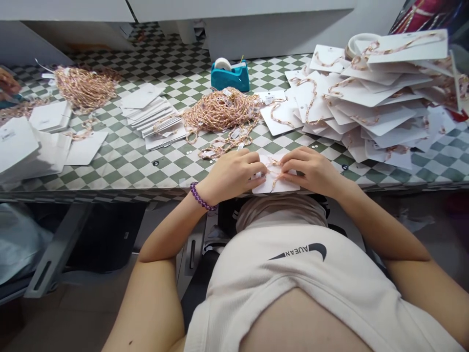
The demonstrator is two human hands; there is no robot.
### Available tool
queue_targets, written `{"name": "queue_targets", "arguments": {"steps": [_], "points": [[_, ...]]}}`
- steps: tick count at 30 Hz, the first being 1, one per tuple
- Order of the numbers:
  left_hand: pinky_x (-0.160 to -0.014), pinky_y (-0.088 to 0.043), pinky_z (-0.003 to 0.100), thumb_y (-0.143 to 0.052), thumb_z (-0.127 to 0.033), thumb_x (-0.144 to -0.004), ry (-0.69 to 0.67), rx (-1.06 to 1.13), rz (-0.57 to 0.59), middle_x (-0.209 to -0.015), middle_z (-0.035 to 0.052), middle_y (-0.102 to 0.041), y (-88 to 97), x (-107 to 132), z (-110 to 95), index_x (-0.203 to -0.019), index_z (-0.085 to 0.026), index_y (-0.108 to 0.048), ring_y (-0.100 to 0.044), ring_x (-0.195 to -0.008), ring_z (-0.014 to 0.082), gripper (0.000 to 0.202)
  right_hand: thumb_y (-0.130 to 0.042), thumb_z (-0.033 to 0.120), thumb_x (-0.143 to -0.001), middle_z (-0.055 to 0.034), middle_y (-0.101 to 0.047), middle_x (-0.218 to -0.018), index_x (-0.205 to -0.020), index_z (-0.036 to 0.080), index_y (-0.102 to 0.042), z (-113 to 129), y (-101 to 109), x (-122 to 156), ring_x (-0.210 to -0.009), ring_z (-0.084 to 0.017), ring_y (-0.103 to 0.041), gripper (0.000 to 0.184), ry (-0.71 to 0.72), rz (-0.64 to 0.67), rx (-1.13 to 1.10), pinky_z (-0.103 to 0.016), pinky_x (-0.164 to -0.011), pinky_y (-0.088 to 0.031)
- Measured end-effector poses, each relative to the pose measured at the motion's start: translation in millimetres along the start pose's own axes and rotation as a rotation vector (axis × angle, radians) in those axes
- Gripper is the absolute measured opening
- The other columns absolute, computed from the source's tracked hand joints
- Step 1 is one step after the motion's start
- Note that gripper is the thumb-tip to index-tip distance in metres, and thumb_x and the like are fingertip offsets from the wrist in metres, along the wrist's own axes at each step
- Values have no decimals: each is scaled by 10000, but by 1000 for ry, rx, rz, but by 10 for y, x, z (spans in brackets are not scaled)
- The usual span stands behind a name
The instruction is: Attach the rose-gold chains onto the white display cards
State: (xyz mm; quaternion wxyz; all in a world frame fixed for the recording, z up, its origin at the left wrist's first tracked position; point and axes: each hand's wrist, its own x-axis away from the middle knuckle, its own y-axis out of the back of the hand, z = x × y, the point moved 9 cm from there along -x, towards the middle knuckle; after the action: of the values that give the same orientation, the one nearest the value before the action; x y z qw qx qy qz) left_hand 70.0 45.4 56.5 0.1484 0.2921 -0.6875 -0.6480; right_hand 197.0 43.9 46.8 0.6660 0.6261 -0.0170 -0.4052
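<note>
White card (275, 186) at near edge of green-checkered table (128, 161), left hand (234, 173) pinching its left side, right hand (311, 168) pinching pink-gold chain (274, 172) across it, chain heap (223, 110) just behind, teal tape dispenser (230, 77) farther back, carded pile (370, 98) toward right edge.

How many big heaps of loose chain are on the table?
2: the back-left heap and the middle heap beside the teal tape dispenser. More may be hidden past the left edge.
</note>
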Motion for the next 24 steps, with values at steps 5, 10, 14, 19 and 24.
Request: {"name": "queue_targets", "arguments": {"steps": [5,10,14,19,24], "points": [[-704,-428,336,-490,-319,-998,32,-75,20,-978,70,-683,-35,-33,-39,-929,-185,-706,-605,-870,224,263,-606,305,-965,-46,-713,-992,-851,176,-673,12,6,13,-875,-175,-600,184,17,-27,-7,-311,-834,-489],[-744,-451,336,-414,-277,-1014,14,-89,-15,-982,85,-667,24,-56,-106,-921,-171,-671,-612,-916,232,294,-610,322,-961,-46,-713,-978,-850,181,-674,10,9,2,-869,-172,-609,190,15,-36,5,-310,-829,-477],[-806,-464,307,-419,-304,-1023,7,42,-99,-1019,77,-648,93,-148,-88,-996,-180,-651,-610,-974,217,265,-612,326,-958,-46,-709,-982,-855,180,-671,-3,-1,-4,-881,-174,-617,188,5,-18,-4,-314,-838,-477],[-794,-455,313,-482,-312,-1014,-68,44,-54,-1011,65,-657,87,-131,-114,-1007,-202,-679,-603,-966,219,225,-595,331,-968,-56,-702,-989,-856,177,-666,2,5,-10,-888,-178,-622,203,5,-20,-8,-320,-838,-478],[-807,-451,318,-567,-287,-976,-120,31,94,-1052,52,-671,-14,-33,-253,-1029,-242,-715,-602,-950,208,164,-613,332,-962,-58,-692,-998,-873,168,-659,14,13,4,-911,-183,-619,192,39,-52,0,-316,-826,-482]]}}
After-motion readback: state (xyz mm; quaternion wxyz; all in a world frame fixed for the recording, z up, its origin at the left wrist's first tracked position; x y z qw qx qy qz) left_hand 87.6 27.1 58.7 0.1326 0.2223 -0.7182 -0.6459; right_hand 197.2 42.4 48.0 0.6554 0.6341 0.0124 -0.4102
